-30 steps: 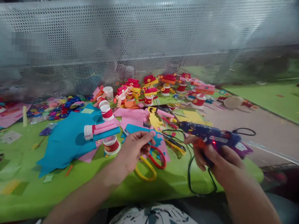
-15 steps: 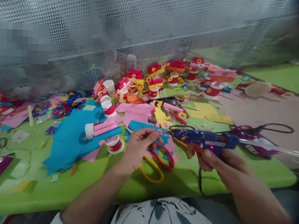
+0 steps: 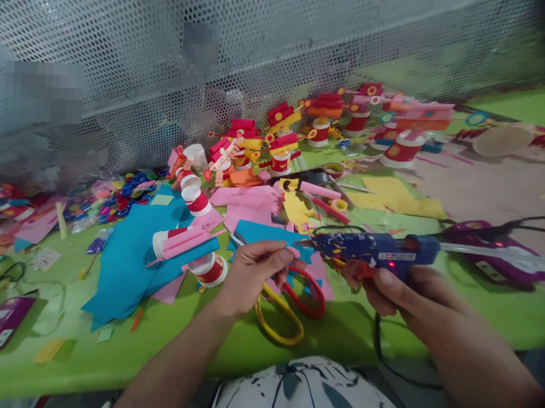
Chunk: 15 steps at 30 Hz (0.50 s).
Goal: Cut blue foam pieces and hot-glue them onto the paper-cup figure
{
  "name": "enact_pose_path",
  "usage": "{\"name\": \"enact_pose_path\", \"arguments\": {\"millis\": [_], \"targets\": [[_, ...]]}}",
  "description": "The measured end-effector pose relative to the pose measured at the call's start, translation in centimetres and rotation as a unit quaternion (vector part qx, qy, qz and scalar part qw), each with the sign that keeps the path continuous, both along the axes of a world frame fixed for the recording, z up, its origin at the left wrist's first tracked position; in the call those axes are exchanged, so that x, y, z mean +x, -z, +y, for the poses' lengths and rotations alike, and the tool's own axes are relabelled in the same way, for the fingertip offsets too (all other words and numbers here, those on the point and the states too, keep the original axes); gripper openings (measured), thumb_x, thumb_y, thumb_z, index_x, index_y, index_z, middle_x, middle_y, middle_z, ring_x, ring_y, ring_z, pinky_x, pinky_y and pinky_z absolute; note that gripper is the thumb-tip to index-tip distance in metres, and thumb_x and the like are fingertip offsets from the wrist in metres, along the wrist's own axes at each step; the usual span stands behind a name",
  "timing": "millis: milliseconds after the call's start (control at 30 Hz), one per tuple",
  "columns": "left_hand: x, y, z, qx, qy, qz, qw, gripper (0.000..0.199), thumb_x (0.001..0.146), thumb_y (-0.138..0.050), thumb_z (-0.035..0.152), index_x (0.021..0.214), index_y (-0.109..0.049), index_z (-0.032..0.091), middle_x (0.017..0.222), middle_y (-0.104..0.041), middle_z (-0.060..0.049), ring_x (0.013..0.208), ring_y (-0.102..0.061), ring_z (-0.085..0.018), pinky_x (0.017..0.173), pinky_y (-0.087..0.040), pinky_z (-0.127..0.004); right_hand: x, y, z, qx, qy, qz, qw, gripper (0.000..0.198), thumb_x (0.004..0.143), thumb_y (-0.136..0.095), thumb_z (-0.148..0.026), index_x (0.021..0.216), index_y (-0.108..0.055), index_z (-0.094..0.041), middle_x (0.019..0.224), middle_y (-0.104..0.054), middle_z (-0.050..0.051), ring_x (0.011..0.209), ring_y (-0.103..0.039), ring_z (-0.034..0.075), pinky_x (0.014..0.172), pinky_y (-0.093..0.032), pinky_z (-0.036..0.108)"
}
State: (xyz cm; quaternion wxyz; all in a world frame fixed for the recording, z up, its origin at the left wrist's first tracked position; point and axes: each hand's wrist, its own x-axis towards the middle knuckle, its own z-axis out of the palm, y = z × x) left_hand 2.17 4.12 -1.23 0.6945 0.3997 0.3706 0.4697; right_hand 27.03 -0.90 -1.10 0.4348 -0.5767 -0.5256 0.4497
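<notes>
My right hand (image 3: 405, 296) is wrapped round the handle of a blue hot glue gun (image 3: 375, 251), its red light lit and a clear glue stick (image 3: 489, 250) jutting from the back. The nozzle points left, at my left hand (image 3: 260, 270). Thumb and fingers there pinch a small pink paper piece (image 3: 292, 252), partly hidden by the fingertips. Below my left hand lie scissors with one red and one yellow handle loop (image 3: 279, 326). Left of that hand, a paper cup (image 3: 210, 269) with a red band stands by another cup bearing pink and blue paper rolls (image 3: 188, 243).
Several finished cup-and-paper-roll models (image 3: 279, 149) stand along the mesh partition (image 3: 262, 57). Blue paper sheets (image 3: 123, 263) and pink paper (image 3: 249, 203) spread over the green table (image 3: 155, 356). Purple power strips lie at left (image 3: 8, 321) and right (image 3: 484, 254); a black cable (image 3: 379, 343) hangs off the front.
The glue gun's nozzle has drawn slightly away from the pink piece, now more visible between my left fingertips. The whole view has tilted a little.
</notes>
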Motion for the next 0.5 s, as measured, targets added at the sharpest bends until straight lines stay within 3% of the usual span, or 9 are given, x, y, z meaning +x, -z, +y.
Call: {"name": "enact_pose_path", "arguments": {"millis": [200, 333, 500], "targets": [[-0.2, 0.2, -0.1, 0.009, 0.008, -0.007, 1.000, 0.030, 0.073, -0.091, 0.047, 0.085, -0.082, 0.021, 0.071, -0.075, -0.003, 0.050, -0.057, -0.009, 0.046, -0.044, -0.023, 0.3, 0.3, -0.1, -0.011, -0.018, -0.012, 1.000, 0.056, 0.083, -0.067, -0.074, 0.063, -0.071, -0.022, 0.056, -0.057, 0.003, 0.057, -0.052, 0.018, 0.055, -0.037, 0.032], [-0.3, 0.4, 0.0, 0.012, 0.003, 0.000, 1.000, 0.032, 0.072, -0.091, 0.049, 0.088, -0.083, 0.023, 0.065, -0.073, -0.001, 0.051, -0.060, -0.011, 0.047, -0.044, -0.023, -0.5, -0.9, -0.8, -0.002, 0.048, -0.033, 0.998, 0.054, 0.077, -0.071, -0.077, 0.059, -0.072, -0.026, 0.055, -0.059, 0.003, 0.059, -0.054, 0.022, 0.052, -0.039, 0.033], [-0.2, 0.6, 0.1, 0.019, 0.007, -0.008, 1.000, 0.031, 0.072, -0.092, 0.048, 0.090, -0.084, 0.024, 0.065, -0.074, -0.002, 0.046, -0.055, -0.009, 0.045, -0.043, -0.023, -1.6, -2.3, -1.6, 0.014, 0.067, -0.059, 0.996, 0.059, 0.074, -0.071, -0.081, 0.048, -0.063, -0.029, 0.056, -0.058, 0.005, 0.062, -0.054, 0.024, 0.053, -0.043, 0.035]]}}
